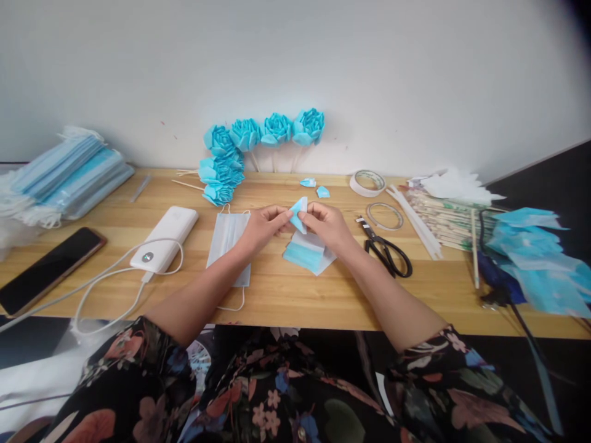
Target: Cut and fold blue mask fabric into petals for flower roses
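Note:
A small folded piece of blue and white mask fabric (pixel 300 215) is pinched between my two hands above the middle of the table. My left hand (pixel 266 226) grips its left side with thumb and fingers. On its right side, my right hand (pixel 327 223) is closed in the same way. Below them lie cut blue and white fabric sheets (pixel 305 253), partly under my right hand. A whole face mask (pixel 228 237) with ear loops lies flat beneath my left forearm. Two small folded blue pieces (pixel 323 192) rest just beyond my hands.
Blue fabric flowers (pixel 277 129) on sticks stand and lie by the wall. Scissors (pixel 388 252), a tape roll (pixel 368 183) and wooden sticks (pixel 443 215) sit right, near a blue glue gun (pixel 501 280). Stacked masks (pixel 74 175), a phone (pixel 53 267) and a power bank (pixel 164 240) occupy the left.

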### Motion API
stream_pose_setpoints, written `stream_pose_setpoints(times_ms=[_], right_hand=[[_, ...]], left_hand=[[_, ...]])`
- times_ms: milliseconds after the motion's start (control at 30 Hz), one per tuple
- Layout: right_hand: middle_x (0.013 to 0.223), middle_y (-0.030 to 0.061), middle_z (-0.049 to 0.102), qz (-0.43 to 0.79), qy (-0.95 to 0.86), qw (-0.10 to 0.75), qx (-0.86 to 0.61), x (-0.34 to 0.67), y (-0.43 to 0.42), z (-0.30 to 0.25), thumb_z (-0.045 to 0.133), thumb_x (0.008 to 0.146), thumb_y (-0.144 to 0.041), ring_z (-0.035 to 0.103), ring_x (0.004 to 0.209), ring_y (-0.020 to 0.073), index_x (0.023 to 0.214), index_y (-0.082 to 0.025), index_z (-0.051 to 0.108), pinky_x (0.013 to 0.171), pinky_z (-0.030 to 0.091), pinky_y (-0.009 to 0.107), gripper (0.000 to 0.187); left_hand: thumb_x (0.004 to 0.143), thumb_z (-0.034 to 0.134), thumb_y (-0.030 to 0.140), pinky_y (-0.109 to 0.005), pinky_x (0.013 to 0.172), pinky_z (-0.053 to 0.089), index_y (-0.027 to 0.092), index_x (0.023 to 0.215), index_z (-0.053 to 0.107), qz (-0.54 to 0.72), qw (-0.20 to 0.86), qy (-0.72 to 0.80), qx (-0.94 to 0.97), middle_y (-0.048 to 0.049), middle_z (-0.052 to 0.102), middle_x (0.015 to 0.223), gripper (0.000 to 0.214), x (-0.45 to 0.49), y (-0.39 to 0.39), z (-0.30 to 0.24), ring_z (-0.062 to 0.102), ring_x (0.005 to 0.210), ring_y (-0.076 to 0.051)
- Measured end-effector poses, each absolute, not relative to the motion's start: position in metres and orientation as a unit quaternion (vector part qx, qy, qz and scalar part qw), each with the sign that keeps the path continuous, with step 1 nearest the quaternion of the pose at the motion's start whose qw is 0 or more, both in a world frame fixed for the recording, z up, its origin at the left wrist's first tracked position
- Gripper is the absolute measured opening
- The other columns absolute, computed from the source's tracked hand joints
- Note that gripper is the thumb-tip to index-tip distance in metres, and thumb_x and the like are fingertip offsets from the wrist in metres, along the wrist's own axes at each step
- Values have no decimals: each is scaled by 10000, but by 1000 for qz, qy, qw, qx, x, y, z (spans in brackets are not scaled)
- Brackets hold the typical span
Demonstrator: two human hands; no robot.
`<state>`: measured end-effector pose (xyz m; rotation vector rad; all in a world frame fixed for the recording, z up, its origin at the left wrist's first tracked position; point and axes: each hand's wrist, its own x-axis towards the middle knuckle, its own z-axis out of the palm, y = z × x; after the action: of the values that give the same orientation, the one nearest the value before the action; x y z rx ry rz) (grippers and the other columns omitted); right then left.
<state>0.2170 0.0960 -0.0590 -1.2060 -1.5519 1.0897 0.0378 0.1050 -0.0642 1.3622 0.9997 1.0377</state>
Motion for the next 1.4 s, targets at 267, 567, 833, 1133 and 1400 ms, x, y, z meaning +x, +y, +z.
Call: stream_pose_setpoints(times_ms=[267, 567, 833, 1133, 1400], right_hand=[[586, -41, 487, 418, -637, 427, -488, 217, 96, -60, 633, 816, -427, 389, 563, 107, 627, -212, 475, 543, 293, 263, 327], [584, -43, 460, 416, -642, 425, -484, 217, 96, -62, 632, 824, -423, 380, 571, 107, 621, -211, 460, 551, 298, 261, 340], [658, -32, 494, 486, -593, 451, -457, 216, 95, -58, 636, 818, -543, 454, 619, 116, 675, -208, 524, 590, 392, 257, 381], [664, -20, 541, 447, -571, 500, -474, 215, 97, -61, 670, 800, -513, 507, 636, 129, 696, -209, 564, 609, 441, 265, 339], [603, -36, 504, 458, -636, 403, -472, 221, 96, -56, 638, 843, -442, 456, 584, 113, 634, -205, 496, 580, 352, 264, 346]], left_hand=[[749, 727, 556, -235, 554, 423, 150, 714, 654, 431, 532, 419, 596, -13, 625, 613, 413, 37, 104, -63, 508, 543, -94], [747, 718, 590, -235, 567, 435, 155, 722, 641, 417, 540, 412, 604, -16, 638, 634, 442, 38, 103, -63, 521, 553, -95], [742, 737, 539, -241, 576, 441, 160, 698, 641, 416, 548, 400, 605, -10, 632, 620, 394, 37, 104, -63, 508, 542, -93], [711, 746, 577, -238, 567, 439, 165, 642, 619, 387, 548, 405, 622, -13, 625, 603, 436, 38, 102, -59, 509, 550, -99], [743, 727, 555, -245, 562, 417, 168, 641, 600, 417, 531, 420, 607, -2, 596, 589, 420, 36, 104, -64, 492, 535, -96]])
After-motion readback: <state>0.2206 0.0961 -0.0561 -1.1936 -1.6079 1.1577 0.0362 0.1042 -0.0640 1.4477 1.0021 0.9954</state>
